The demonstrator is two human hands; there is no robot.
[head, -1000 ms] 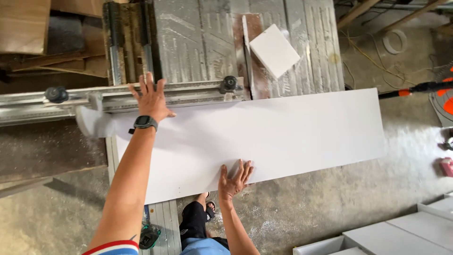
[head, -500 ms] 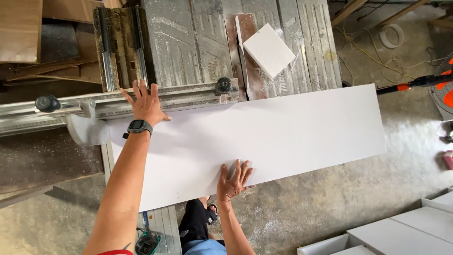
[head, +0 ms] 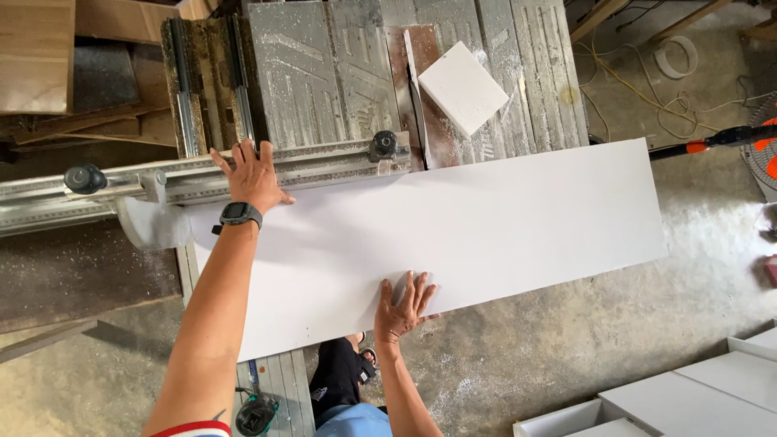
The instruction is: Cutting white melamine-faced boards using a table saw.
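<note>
Panel, long and white, lies flat on the saw table against the metal fence, placed as a moment ago. Your left hand stays spread flat on fence and panel edge; your right hand presses open-palmed near the front edge, gripping nothing.

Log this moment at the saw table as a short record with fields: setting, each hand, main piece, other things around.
setting: dusty table saw on a concrete floor, seen from above
left hand: flat, fingers spread, on the metal fence rail at the far edge of the board; black wristwatch
right hand: flat on the near edge of the board
main piece: long white board lying across the table
other: small white square offcut on the saw top; white panels on the floor
</note>
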